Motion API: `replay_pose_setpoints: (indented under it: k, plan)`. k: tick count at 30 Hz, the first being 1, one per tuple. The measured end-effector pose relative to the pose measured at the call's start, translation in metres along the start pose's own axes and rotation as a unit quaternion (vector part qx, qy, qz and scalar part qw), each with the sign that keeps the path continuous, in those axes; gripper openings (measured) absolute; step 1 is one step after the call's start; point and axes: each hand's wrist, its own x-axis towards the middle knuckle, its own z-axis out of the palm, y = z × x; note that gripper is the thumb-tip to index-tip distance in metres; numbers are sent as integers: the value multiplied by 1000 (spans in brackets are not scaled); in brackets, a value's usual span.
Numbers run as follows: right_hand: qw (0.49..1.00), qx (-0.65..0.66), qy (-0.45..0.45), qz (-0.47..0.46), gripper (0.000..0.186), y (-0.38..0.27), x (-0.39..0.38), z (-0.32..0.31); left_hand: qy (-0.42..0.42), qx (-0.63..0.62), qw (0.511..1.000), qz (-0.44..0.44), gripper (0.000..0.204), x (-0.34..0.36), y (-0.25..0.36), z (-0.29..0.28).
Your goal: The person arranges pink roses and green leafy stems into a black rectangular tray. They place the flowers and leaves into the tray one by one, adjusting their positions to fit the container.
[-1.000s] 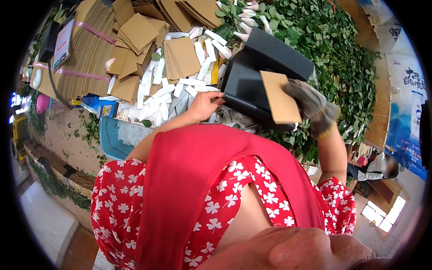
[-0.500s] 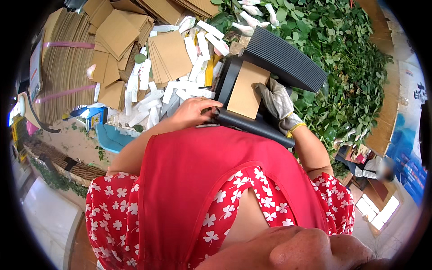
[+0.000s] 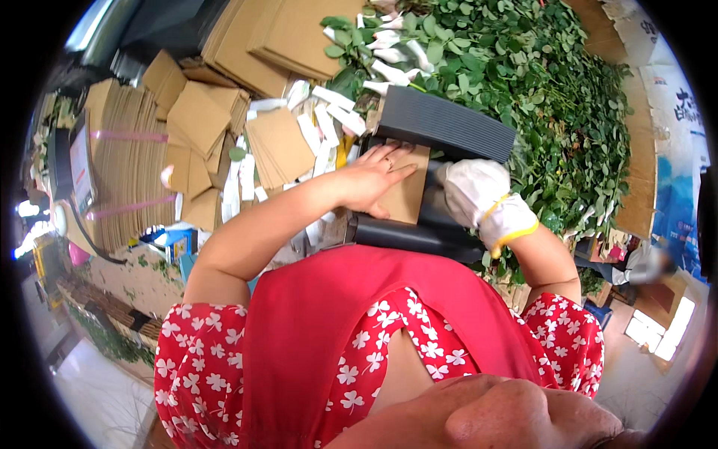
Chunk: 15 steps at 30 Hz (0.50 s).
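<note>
My bare left hand (image 3: 375, 179) lies with fingers spread on a brown cardboard sheet (image 3: 404, 196). The sheet rests in a black holder (image 3: 419, 233) with a ribbed black panel (image 3: 449, 120) on its far side. Over the right part of the holder, just beside the cardboard, is my right hand (image 3: 476, 193) in a white glove with a yellow cuff edge. Its fingers point down and away, mostly hidden behind the back of the glove. Whether it grips anything does not show.
Leafy green stems (image 3: 546, 97) pile up to the right, with white-sleeved flower heads (image 3: 389, 56) at their far left. Loose white sleeves (image 3: 325, 123), small cardboard sheets (image 3: 278, 148) and a strapped cardboard stack (image 3: 127, 165) lie to the left. Another person (image 3: 645, 263) is at far right.
My left hand has moved from the holder's near left edge onto the cardboard, fingers now spread flat. My right hand has let go of the cardboard's right edge and shifted slightly right.
</note>
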Motion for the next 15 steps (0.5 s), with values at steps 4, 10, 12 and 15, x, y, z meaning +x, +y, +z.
replay_pose_setpoints:
  k: [4,10,12,15]
  plan:
    - [984,130,-58,-106,41,-10,35,58,-30,39,999,24,106,9,5,-7]
    - [875,311,330,-168,24,78,23,-16,38,-36,998,31,76,-22,-3,26]
    - [882,202,423,40,21,135,51,-31,53,-91,993,58,69,-17,-7,30]
    - [937,-56,268,218,37,240,131,24,42,-101,990,85,64,-3,-6,21]
